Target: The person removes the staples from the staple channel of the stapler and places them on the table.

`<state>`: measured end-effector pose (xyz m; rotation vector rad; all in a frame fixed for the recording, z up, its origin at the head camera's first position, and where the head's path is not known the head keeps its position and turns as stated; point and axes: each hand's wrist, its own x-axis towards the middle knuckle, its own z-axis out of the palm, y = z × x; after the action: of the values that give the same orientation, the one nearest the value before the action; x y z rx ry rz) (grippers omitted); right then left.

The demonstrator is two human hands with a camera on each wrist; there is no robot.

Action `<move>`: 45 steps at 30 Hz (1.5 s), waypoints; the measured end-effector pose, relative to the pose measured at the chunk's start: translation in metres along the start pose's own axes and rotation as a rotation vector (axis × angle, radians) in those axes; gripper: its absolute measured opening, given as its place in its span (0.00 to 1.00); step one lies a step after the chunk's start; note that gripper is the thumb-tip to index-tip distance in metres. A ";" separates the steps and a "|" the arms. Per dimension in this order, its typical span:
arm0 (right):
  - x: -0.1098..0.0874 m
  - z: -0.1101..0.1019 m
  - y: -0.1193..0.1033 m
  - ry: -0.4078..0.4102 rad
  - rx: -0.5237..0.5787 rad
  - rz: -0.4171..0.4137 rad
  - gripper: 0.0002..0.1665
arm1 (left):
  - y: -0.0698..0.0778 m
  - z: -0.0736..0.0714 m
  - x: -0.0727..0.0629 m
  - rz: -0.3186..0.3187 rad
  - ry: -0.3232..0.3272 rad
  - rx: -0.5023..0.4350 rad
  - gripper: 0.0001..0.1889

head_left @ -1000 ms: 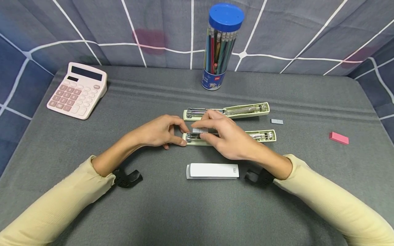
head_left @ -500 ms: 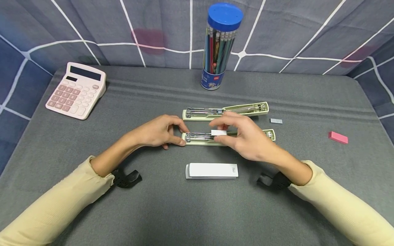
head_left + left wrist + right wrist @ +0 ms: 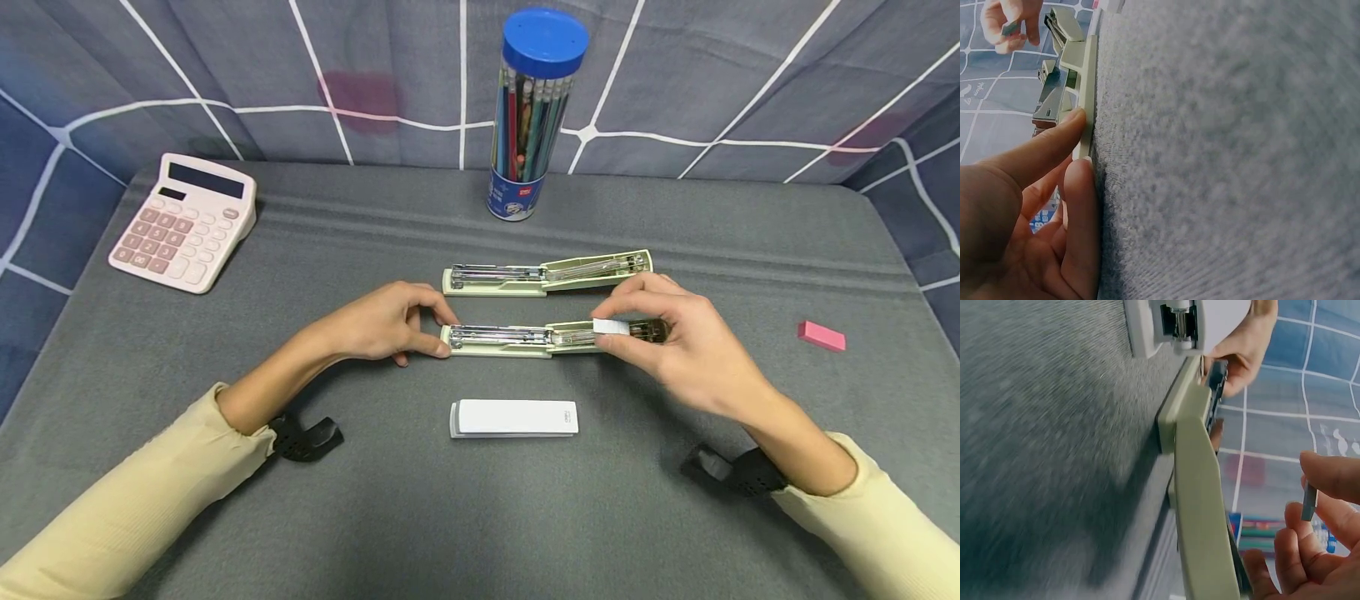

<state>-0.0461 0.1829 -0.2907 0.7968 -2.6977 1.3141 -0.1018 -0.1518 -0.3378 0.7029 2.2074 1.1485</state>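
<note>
My left hand (image 3: 386,321) grips the left end of the nearer pale green stapler (image 3: 501,336), thumb and fingers at its base. That stapler lies unfolded, its metal magazine showing and its cover swung out to the right. Between the thumb and fingertips of my right hand (image 3: 678,337) is a small strip of staples (image 3: 611,327), held above the cover. The right wrist view shows the strip (image 3: 1310,501) in the air, apart from the cover (image 3: 1200,506). A second green stapler (image 3: 495,283), also unfolded, lies just behind the first.
A white stapler (image 3: 517,417) lies in front of the green ones. To the right is a pink eraser (image 3: 822,335). A pink calculator (image 3: 187,221) sits at the back left, and a blue-lidded tub of pencils (image 3: 534,117) stands at the back by the cloth wall.
My right hand has carried the strip of staples rightward, from over the magazine to over the cover. It now hides the loose strip on the table. My left hand keeps its hold.
</note>
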 end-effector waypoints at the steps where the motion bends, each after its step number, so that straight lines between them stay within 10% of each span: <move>1: -0.003 -0.003 0.001 0.010 -0.007 0.004 0.14 | 0.000 0.000 0.000 0.001 0.000 -0.002 0.13; 11: -0.024 -0.019 0.011 0.090 0.079 0.115 0.15 | 0.001 -0.001 -0.001 0.015 0.004 0.000 0.13; 25: -0.039 -0.041 0.054 0.147 -0.076 0.274 0.13 | 0.003 -0.001 0.001 0.011 0.001 -0.011 0.13; 45: -0.042 -0.036 0.087 -0.046 -0.337 0.148 0.14 | -0.001 0.001 0.000 0.005 0.006 -0.017 0.13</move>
<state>-0.0567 0.2721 -0.3411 0.6090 -2.9466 0.8298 -0.1014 -0.1524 -0.3390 0.6997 2.1994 1.1716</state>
